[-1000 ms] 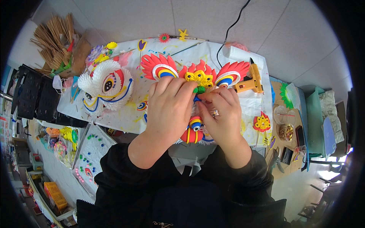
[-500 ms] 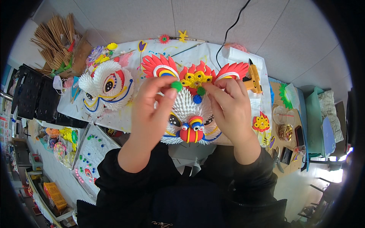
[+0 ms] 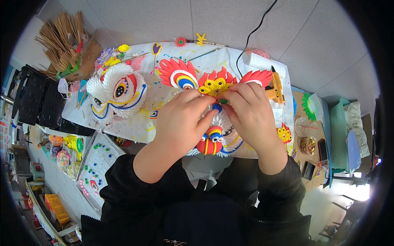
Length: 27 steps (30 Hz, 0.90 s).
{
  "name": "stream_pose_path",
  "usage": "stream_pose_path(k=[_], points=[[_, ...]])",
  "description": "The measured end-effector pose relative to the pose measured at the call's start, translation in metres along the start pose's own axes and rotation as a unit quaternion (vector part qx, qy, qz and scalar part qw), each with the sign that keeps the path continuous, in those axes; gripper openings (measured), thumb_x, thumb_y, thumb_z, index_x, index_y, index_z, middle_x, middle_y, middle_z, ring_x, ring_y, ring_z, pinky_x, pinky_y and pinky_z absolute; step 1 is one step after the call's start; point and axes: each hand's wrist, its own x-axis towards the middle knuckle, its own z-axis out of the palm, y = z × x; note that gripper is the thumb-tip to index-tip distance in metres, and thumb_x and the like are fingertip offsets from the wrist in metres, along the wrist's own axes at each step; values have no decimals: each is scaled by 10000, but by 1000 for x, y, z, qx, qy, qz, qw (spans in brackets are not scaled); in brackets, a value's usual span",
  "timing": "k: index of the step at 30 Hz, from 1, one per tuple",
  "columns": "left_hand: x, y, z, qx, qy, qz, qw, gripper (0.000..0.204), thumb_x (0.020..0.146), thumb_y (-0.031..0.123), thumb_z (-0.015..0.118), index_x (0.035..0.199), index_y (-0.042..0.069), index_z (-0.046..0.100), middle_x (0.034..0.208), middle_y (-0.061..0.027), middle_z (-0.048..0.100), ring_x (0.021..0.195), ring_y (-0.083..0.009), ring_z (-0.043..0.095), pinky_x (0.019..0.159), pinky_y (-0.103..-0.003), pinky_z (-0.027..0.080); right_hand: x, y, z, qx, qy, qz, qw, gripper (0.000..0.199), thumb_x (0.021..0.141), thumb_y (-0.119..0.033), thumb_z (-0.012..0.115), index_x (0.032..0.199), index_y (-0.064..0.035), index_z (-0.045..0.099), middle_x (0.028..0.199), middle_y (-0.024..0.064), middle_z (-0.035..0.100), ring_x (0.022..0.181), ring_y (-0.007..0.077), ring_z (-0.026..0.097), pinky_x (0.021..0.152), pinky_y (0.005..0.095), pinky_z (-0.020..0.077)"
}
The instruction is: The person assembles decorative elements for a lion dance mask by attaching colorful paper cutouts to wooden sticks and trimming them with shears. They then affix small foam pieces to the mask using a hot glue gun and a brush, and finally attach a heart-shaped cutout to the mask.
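A white lion-head mask [image 3: 223, 121] with a red crest, yellow flower ornament [image 3: 216, 87] and red nose [image 3: 209, 146] lies in front of me. My left hand [image 3: 180, 119] is closed at the mask's forehead, fingertips together beside a blue pom-pom [image 3: 216, 107]. The green pom-pom it held a moment ago is hidden behind its fingers. From the other side, my right hand [image 3: 251, 112] pinches another green pom-pom [image 3: 223, 101], just above the blue one. Both hands cover much of the mask's white scales and eyes.
A second white mask [image 3: 119, 92] lies at left on the white-covered table [image 3: 188, 55]. At right are a yellow glue gun [image 3: 278, 87] and a board with a red-and-yellow ornament [image 3: 284, 133] nearby. Bundled sticks [image 3: 61, 37] stand far left; a tray [image 3: 100, 164] of small coloured balls sits lower left.
My left hand has moved right and inward to the mask's forehead, carrying its green pom-pom out of sight. My right hand's fingertips have closed around the other green pom-pom.
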Motion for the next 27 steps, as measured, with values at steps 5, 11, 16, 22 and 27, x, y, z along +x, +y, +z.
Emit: stream_pose_path(k=[5,11,16,22,27], points=[[5,6,5,24,-24,14,999,205,726,138,695,902,44,652,791,-75,577,618,-224,582,578,-328,452,-11,3,1,36,61,39,997,244,658,-44,690,888,-46,610,945,72,585,834,247,539,753,331,433],[6,9,6,20,-56,-44,997,203,735,154,689,905,52,646,830,-73,576,703,-233,595,609,-342,468,-51,-4,-11,585,187,287,735,309,830,-25,589,1129,-3,515,966,43,579,825,97,516,746,247,419],[7,11,8,9,-50,-61,997,194,735,166,679,890,57,636,833,-80,571,747,-267,580,628,-365,475,-95,-3,-18,729,177,367,551,335,867,-123,556,1165,22,502,961,60,584,773,119,526,724,251,430],[1,6,-14,-285,-6,-164,944,220,761,139,664,943,33,602,811,-38,582,673,-121,553,579,-253,438,-152,11,-3,559,168,500,640,284,852,-89,571,1120,-6,530,927,47,570,767,114,532,698,241,425],[-53,42,-41,-638,-121,-278,708,335,732,100,686,1029,8,561,829,-31,573,694,-75,538,609,-191,426,-178,14,8,169,42,419,891,270,753,-5,628,1020,1,586,888,112,584,815,191,585,694,283,473]])
